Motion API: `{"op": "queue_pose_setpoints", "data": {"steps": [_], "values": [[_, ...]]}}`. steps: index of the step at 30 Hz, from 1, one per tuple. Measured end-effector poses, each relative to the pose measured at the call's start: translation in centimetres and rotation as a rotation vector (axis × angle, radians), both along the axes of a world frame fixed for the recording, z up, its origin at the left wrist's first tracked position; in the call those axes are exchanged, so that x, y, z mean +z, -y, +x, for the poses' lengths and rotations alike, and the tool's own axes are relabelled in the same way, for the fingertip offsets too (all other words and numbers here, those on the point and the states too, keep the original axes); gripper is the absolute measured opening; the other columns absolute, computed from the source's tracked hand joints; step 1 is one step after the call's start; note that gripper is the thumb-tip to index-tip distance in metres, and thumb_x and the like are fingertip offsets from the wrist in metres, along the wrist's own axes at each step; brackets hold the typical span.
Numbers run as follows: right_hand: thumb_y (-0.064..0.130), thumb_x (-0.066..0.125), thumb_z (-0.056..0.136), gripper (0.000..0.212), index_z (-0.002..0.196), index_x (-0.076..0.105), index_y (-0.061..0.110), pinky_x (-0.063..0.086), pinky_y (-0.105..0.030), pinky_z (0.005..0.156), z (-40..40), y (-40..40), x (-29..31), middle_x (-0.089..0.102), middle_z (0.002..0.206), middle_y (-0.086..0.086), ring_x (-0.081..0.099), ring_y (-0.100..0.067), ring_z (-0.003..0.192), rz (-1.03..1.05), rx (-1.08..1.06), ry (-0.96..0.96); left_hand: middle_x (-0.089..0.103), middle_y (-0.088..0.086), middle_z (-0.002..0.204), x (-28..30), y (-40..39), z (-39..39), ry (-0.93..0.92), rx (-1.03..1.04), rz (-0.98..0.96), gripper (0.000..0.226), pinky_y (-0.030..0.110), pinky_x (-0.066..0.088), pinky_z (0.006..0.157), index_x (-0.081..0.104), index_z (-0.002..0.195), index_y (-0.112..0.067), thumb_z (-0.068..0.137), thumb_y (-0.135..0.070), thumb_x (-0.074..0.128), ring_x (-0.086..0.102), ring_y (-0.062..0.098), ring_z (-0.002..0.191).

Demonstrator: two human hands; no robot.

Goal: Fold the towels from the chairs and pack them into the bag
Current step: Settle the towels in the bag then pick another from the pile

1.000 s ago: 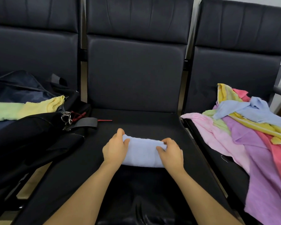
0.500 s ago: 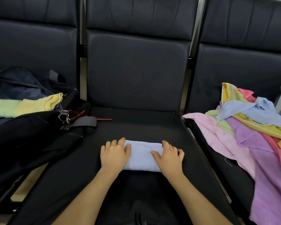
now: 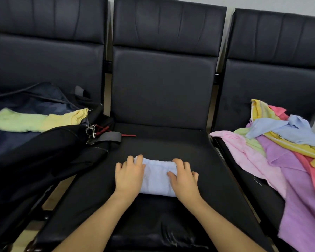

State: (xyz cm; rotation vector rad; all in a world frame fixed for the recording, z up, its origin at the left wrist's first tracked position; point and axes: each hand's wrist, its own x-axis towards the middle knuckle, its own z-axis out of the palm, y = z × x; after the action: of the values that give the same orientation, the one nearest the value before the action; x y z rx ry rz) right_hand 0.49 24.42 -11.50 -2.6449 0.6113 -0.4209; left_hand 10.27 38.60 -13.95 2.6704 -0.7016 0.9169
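We press both hands flat, fingers straight, on the folded pale blue terry towel (image 3: 157,177) lying on the middle black leather chair seat (image 3: 198,160): left hand (image 3: 129,174) on its left end, right hand (image 3: 185,179) on its right. We see no readable writing.

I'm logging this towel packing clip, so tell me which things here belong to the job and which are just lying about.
Job: folded light blue towel under left hand and right hand; unfolded towel pile; bag holding two folded towels.
Lying about: metal clip; red cord.
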Motion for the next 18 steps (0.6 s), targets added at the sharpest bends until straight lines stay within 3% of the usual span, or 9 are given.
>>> {"op": "queue_pose_setpoints", "data": {"steps": [3, 8, 12, 16, 18], "values": [[0.027, 0.044, 0.099, 0.033, 0.132, 0.041, 0.027, 0.028, -0.026, 0.095, -0.2, -1.6, 1.9, 0.045, 0.121, 0.006, 0.045, -0.013, 0.110, -0.023, 0.072, 0.098, 0.055, 0.007, 0.060, 2.0, -2.1, 0.0, 0.125, 0.026, 0.001, 0.036, 0.029, 0.039, 0.048, 0.071, 0.086, -0.008, 0.057, -0.019, 0.089, 0.050, 0.023, 0.040], [0.025, 0.044, 0.100, 0.030, 0.129, 0.047, 0.025, 0.027, -0.024, 0.087, 1.3, -5.6, 6.4, 0.041, 0.111, 0.006, 0.042, -0.010, 0.095, 0.043, 0.177, 0.282, 0.057, 0.009, 0.064, 7.2, -6.4, 1.0, 0.255, 0.079, -0.008, 0.030, 0.032, 0.041, 0.051, 0.068, 0.088, -0.008, 0.063, -0.015, 0.084, 0.052, 0.026, 0.045], [0.025, 0.050, 0.097, 0.029, 0.126, 0.051, 0.026, 0.038, -0.032, 0.093, 3.9, -9.3, 10.3, 0.040, 0.106, 0.007, 0.043, -0.009, 0.090, 0.131, 0.266, 0.424, 0.057, 0.008, 0.064, 11.9, -10.9, 3.3, 0.316, 0.132, 0.003, 0.033, 0.031, 0.040, 0.051, 0.066, 0.087, -0.009, 0.060, -0.010, 0.084, 0.053, 0.027, 0.047], [0.024, 0.056, 0.094, 0.027, 0.120, 0.054, 0.025, 0.041, -0.025, 0.079, 8.2, -13.2, 13.2, 0.047, 0.109, 0.002, 0.051, -0.015, 0.093, 0.283, 0.306, 0.513, 0.053, 0.006, 0.058, 15.3, -15.5, 6.5, 0.335, 0.196, -0.020, 0.029, 0.029, 0.036, 0.050, 0.066, 0.078, -0.010, 0.055, -0.008, 0.085, 0.047, 0.026, 0.041], [0.024, 0.057, 0.093, 0.026, 0.119, 0.055, 0.025, 0.043, -0.028, 0.080, 10.6, -15.2, 14.2, 0.047, 0.107, 0.001, 0.051, -0.018, 0.093, 0.284, 0.336, 0.517, 0.053, 0.007, 0.058, 16.4, -17.7, 8.1, 0.300, 0.229, -0.022, 0.031, 0.028, 0.033, 0.051, 0.066, 0.077, -0.009, 0.053, -0.007, 0.086, 0.046, 0.026, 0.039]]}}
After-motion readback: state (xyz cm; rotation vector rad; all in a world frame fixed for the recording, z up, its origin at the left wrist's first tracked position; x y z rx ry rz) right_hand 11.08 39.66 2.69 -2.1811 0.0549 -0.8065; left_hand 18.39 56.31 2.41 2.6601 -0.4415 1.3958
